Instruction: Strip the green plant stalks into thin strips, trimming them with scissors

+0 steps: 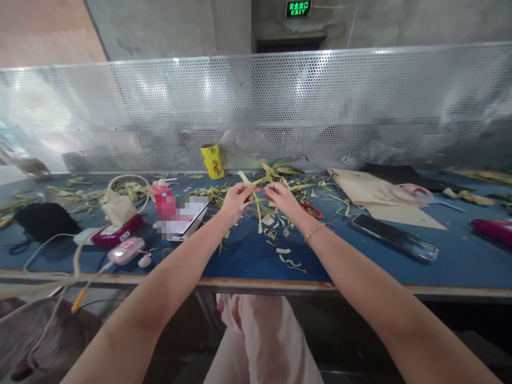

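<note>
pale plant strip [259, 213] is slanting between the two hands, its broad upper end poking past the left fingertips, its thin lower end pointing back toward the body. left hand [238, 200] is pinching it between thumb and fingers. right hand [281, 197] is facing it from just beside, fingertips drawing close together; cannot tell whether they are gripping a strand.

loose plant scraps [208, 196] are spreading left of the grip. nearer the body, curled shavings [283, 250] are lying on the blue tabletop [240, 261]. beyond the grip and slightly left, a yellow cylinder [213, 161] is standing, leaning a little; behind it a perforated metal screen [240, 80] is running across.

right of the grip: red ring [319, 212] is resting close by the right wrist, which is wearing a thin bracelet [314, 231]. farther right, a dark phone [394, 238] is lying flat, with brown paper sheets [356, 189] sitting beyond it. well left of the grip, a black pouch [46, 221] is resting.
</note>
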### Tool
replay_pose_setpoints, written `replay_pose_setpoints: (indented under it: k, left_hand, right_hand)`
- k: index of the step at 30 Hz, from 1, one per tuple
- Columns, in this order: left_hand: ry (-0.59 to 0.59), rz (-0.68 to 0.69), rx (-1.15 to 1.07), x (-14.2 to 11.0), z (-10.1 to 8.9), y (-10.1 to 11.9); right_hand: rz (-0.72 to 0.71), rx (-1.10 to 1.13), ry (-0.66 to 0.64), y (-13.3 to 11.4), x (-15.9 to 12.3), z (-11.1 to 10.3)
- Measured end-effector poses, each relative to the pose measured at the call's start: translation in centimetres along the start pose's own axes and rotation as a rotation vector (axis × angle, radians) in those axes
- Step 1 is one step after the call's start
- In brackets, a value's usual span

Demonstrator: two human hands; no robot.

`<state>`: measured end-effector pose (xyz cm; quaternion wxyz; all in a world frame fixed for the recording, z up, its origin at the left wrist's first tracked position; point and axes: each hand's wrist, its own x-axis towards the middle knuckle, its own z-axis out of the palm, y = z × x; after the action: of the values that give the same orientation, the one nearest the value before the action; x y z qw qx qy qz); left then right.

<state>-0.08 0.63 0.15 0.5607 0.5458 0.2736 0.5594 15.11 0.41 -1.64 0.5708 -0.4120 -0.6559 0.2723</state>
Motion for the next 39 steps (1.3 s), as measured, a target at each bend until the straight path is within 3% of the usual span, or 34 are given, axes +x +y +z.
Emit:
replay_pose_setpoints:
  k: [4, 8, 12, 14, 20, 25, 31, 39]
  left_hand:
    - [0.147, 0.034, 0.043, 0.5, -0.3, -0.2]
    - [0.18, 0.037, 0.088, 0.6, -0.4, -0.2]
    - [0.23, 0.039, 0.112, 0.4, -0.4, 0.0]
    - [0.242, 0.046, 0.117, 0.4, -0.4, 0.0]
    - [0.157, 0.04, 0.081, 0.4, -0.5, -0.2]
    - [0.086, 0.026, 0.068, 0.3, -0.6, -0.3]
    - [0.087, 0.028, 0.052, 0.3, -0.6, -0.3]
    - [0.012, 0.032, -0.029, 0.2, -0.3, -0.2]
  right_hand:
    - [-0.218, -0.283, 0.106, -0.2, -0.1, -0.8]
    - [-0.399, -0.376, 0.166, -1.2, -0.6, -1.2]
    - [-0.492, -0.431, 0.238, -2.0, -1.1, -1.5]
    - [-0.514, -0.45, 0.185, -2.0, -1.2, -1.5]
    - [-0.553, -0.542, -0.136, -0.9, -1.2, -0.1]
    - [-0.507, -0.494, -0.117, -0.8, -1.3, 0.3]
    - [-0.536, -0.499, -0.16, -0.8, -1.2, 0.3]
    - [-0.498, -0.464, -0.06, -1.2, -1.2, -0.2]
